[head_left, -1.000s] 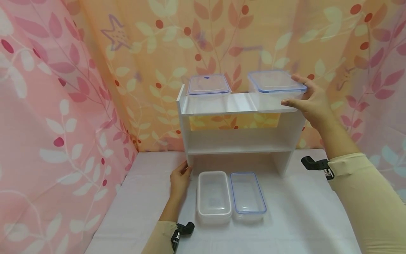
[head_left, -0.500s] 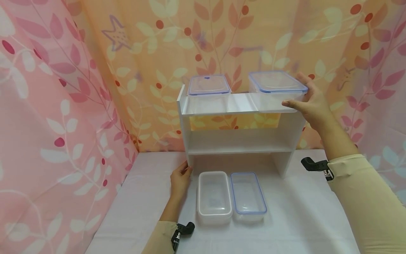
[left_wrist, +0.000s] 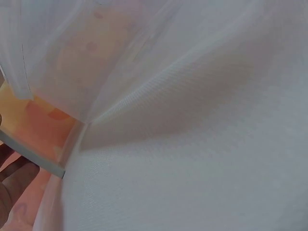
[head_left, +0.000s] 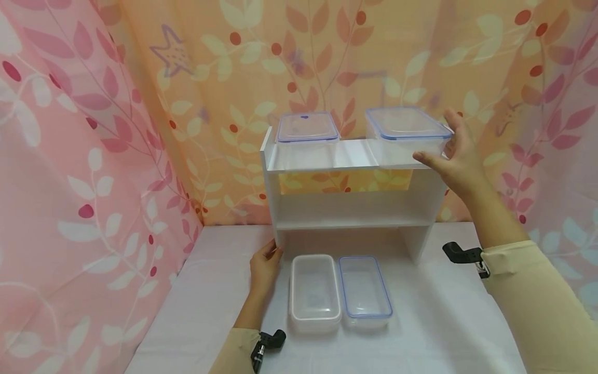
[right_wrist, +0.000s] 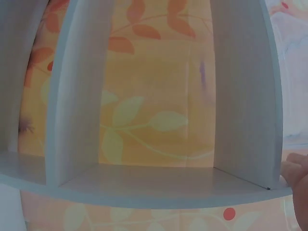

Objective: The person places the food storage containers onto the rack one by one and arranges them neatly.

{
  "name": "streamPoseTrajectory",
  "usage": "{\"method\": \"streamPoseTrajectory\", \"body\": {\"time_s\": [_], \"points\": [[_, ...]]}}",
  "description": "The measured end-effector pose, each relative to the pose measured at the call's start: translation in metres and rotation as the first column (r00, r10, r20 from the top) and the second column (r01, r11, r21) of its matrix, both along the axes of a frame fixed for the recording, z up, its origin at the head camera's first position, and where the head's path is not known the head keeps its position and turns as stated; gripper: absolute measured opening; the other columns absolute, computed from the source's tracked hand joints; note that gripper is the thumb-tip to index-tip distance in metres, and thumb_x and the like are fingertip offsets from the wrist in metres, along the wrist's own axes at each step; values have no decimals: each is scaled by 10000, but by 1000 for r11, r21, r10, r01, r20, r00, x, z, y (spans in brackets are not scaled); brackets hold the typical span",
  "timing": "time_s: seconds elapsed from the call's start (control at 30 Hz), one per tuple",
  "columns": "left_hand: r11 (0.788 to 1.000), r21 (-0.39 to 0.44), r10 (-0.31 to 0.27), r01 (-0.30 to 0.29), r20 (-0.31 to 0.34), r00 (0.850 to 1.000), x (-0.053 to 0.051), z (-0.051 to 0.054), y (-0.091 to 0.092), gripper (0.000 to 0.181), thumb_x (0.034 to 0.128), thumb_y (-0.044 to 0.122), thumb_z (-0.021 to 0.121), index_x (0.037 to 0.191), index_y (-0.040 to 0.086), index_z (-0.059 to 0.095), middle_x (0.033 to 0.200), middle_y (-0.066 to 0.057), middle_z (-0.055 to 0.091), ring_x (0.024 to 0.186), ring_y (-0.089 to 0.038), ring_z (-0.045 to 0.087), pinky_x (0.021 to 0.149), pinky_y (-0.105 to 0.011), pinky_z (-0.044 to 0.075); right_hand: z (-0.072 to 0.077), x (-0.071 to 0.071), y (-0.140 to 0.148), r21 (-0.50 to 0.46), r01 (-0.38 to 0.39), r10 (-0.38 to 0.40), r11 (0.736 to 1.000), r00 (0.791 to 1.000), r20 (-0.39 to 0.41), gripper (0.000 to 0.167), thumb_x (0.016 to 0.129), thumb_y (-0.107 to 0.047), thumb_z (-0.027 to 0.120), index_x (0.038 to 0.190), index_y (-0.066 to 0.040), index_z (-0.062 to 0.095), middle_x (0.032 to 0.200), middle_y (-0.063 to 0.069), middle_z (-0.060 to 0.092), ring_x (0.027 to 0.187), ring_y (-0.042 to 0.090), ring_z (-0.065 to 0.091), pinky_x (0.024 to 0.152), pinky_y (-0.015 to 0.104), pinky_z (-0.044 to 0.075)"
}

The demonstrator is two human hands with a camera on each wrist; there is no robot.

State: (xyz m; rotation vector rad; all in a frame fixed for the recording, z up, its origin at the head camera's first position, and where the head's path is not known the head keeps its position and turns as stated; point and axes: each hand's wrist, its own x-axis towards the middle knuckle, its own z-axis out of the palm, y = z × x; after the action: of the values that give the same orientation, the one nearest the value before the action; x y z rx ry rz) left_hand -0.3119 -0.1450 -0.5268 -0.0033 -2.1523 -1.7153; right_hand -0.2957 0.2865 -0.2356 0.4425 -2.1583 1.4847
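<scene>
In the head view, a white shelf unit [head_left: 355, 210] stands on the white-covered table. On its top board, a clear food container [head_left: 306, 130] with a blue-rimmed lid sits at the left, and a larger blue-rimmed food container [head_left: 411, 127] at the right. My right hand [head_left: 464, 163] is at the larger one's right end, thumb in front, fingers raised beside the corner; contact there is unclear. Low on the left, my left hand [head_left: 265, 267] pinches the shelf unit's side panel; the left wrist view shows fingers [left_wrist: 21, 178] against the panel edge [left_wrist: 33, 158].
Before the shelf unit, two lidded food containers lie side by side: a white-rimmed one [head_left: 315, 293] and a blue-rimmed one [head_left: 366, 291]. Floral curtains hang behind [head_left: 224, 171] and at the left [head_left: 84, 187]. The right wrist view shows the shelf boards [right_wrist: 245, 96] close up.
My right hand's fingers have shifted slightly rightward, away from the larger container's corner. The containers stay put, and my left hand keeps its place on the panel.
</scene>
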Motion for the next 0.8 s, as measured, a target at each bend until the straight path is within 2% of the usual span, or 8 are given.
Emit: {"method": "streamPoseTrajectory", "body": {"time_s": [0.13, 0.23, 0.43, 0.53, 0.67, 0.8], "points": [[1000, -16, 11, -11, -3, 1000, 3, 1, -2, 366, 952, 175, 748, 1315, 149, 714, 1260, -39, 730, 1058, -217, 732, 781, -182, 542, -5, 6, -6, 4, 89, -88, 996, 992, -94, 980, 879, -88, 803, 1643, -214, 203, 1707, 13, 174, 1558, 221, 240, 1239, 305, 226], [1000, -11, 12, -12, 3, 1000, 6, 0, -3, 363, 954, 136, 737, 1316, 117, 710, 1262, -68, 729, 1063, -233, 731, 788, -179, 535, -13, 10, -11, 35, 192, -183, 981, 968, -171, 932, 864, -117, 821, 1621, -208, 285, 1679, 32, 266, 1520, 208, 333, 1238, 341, 246], [1000, 5, -21, 21, -1, 1000, 5, 1, -2, 358, 963, 146, 729, 1319, 107, 706, 1269, -76, 725, 1092, -244, 724, 828, -181, 530, -20, 18, -18, 22, 303, -283, 953, 911, -301, 843, 817, -47, 835, 1555, -117, 434, 1636, 15, 362, 1502, 104, 332, 1210, 299, 297], [1000, 4, -21, 21, -4, 1000, 3, 2, -1, 358, 962, 174, 735, 1315, 118, 709, 1256, -63, 732, 1088, -236, 725, 836, -188, 534, -19, 24, -22, 32, 325, -295, 945, 892, -341, 851, 796, -34, 854, 1543, -118, 455, 1634, -36, 365, 1505, 87, 318, 1207, 295, 304], [1000, 3, -12, 12, -1, 1000, 1, 1, -1, 357, 958, 174, 738, 1309, 114, 713, 1238, -57, 740, 1071, -225, 727, 835, -200, 538, -21, 34, -29, 38, 365, -325, 930, 868, -377, 821, 796, -47, 857, 1524, -121, 485, 1629, -51, 377, 1504, 101, 324, 1213, 286, 293], [1000, -3, -12, 12, 10, 1000, 1, 0, -1, 353, 961, 177, 735, 1308, 114, 714, 1243, -54, 738, 1077, -220, 725, 841, -210, 541, -23, 47, -38, 20, 416, -366, 909, 821, -438, 744, 792, -37, 834, 1472, -57, 533, 1605, 42, 429, 1503, 172, 348, 1220, 276, 261]]}}
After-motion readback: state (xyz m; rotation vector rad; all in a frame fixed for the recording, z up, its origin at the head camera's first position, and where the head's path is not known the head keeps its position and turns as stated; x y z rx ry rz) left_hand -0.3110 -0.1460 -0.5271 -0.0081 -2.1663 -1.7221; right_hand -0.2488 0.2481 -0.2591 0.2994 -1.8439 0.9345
